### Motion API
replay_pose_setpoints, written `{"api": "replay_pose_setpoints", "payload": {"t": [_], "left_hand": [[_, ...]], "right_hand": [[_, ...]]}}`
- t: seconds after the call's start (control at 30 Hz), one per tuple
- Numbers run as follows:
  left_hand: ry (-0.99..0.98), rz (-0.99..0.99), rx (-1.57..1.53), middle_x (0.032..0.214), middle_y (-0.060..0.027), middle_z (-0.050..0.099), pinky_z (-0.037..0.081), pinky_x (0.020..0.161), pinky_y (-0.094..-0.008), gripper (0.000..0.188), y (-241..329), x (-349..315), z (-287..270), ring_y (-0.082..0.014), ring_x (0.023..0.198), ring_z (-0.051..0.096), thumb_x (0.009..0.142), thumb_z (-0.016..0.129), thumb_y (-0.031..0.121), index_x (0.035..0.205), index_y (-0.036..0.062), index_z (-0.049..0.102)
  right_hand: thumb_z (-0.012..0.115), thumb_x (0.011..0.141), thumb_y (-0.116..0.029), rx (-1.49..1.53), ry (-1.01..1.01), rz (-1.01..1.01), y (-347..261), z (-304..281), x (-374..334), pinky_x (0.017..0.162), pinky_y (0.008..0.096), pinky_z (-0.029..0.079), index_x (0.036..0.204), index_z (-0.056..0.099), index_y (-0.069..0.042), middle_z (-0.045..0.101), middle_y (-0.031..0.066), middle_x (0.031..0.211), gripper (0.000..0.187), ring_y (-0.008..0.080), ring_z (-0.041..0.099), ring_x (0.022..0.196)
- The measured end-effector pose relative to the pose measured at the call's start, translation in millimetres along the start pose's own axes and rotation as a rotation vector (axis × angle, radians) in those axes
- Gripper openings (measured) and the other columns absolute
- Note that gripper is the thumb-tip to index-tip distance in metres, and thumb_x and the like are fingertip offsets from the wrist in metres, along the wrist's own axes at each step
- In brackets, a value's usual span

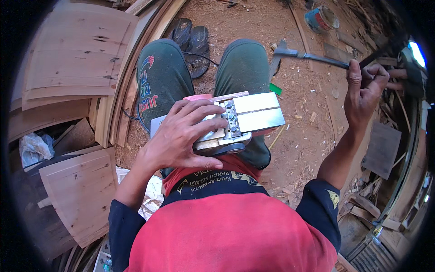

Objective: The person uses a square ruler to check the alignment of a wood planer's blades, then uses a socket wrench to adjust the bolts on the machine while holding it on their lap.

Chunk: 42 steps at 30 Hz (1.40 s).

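The hand planer (260, 109) lies across both thighs, its bright plates facing up. Its right end projects beyond the right thigh's outer edge; its left end is partly covered by the left hand (179, 131). That grip is spread wide, palm down over the body, fingertips beside the bolted cutter block (231, 119).

The right hand (364, 93) is raised well out to the right, its grip closed around the handle of a hammer (321, 58). The hammer's head points inward, past the right knee and well apart from the planer. Room for moving lies between the right thigh and the right forearm, over a brown floor (294, 140) strewn with pale shavings. Stacked boards (77, 50) bound the left side; wood scraps (366, 206) bound the right.

Materials: the plates are smooth, rectangular metal, split by a dark lengthwise line; a round dark wheel (232, 148) sits at the near side. The boards are flat, reddish and knotted. Dark sandals (198, 45) lie beyond the knees, and a round bucket (321, 19) rests at the far right.
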<state>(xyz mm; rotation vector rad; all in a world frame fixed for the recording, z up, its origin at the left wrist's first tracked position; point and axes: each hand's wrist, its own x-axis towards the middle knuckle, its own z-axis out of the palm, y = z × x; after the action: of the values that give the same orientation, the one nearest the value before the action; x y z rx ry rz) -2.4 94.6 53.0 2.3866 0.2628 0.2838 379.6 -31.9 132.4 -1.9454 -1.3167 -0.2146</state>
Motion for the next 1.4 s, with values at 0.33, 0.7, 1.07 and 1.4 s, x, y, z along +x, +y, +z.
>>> {"api": "replay_pose_setpoints", "payload": {"t": [0.33, 0.7, 1.07, 1.4], "left_hand": [[0.023, -0.007, 0.041, 0.143, -0.0089, 0.061, 0.039, 0.116, -0.0527, 0.079, 1, -3, 4, -0.0348, 0.142, 0.051, 0.07, 0.088, 0.064, 0.131, 0.0165, 0.069], [-0.007, 0.0, 0.073, 0.145, -0.0093, 0.059, 0.039, 0.118, -0.0521, 0.082, 1, -1, 4, -0.0348, 0.144, 0.048, 0.071, 0.086, 0.065, 0.132, 0.0139, 0.067], [-0.009, -0.007, 0.076, 0.146, -0.0102, 0.059, 0.039, 0.12, -0.0528, 0.08, 0, -1, 6, -0.0353, 0.144, 0.048, 0.072, 0.087, 0.064, 0.131, 0.0138, 0.068], [0.01, -0.009, 0.069, 0.144, -0.0098, 0.06, 0.04, 0.119, -0.052, 0.074, 1, -2, 7, -0.0354, 0.143, 0.049, 0.07, 0.09, 0.056, 0.128, 0.0154, 0.07]], "right_hand": [[0.077, 0.098, -0.018, 0.029, -0.276, -0.428, -87, 30, 16, 0.07, 0.0351, 0.059, 0.136, 0.056, -0.009, 0.079, 0.0145, 0.091, 0.045, 0.0254, 0.077, 0.077], [0.078, 0.097, -0.014, -0.145, -0.407, -0.634, -115, 37, 22, 0.077, 0.0352, 0.061, 0.136, 0.059, -0.005, 0.08, 0.0163, 0.092, 0.045, 0.0268, 0.082, 0.086], [0.081, 0.092, -0.014, -0.113, -0.406, -0.685, -112, 46, 21, 0.071, 0.036, 0.061, 0.132, 0.064, -0.007, 0.078, 0.0137, 0.087, 0.044, 0.0275, 0.08, 0.08], [0.081, 0.091, -0.011, -0.069, -0.493, -0.753, -116, 51, 19, 0.065, 0.0363, 0.058, 0.128, 0.065, -0.008, 0.076, 0.012, 0.098, 0.041, 0.0259, 0.074, 0.073]]}}
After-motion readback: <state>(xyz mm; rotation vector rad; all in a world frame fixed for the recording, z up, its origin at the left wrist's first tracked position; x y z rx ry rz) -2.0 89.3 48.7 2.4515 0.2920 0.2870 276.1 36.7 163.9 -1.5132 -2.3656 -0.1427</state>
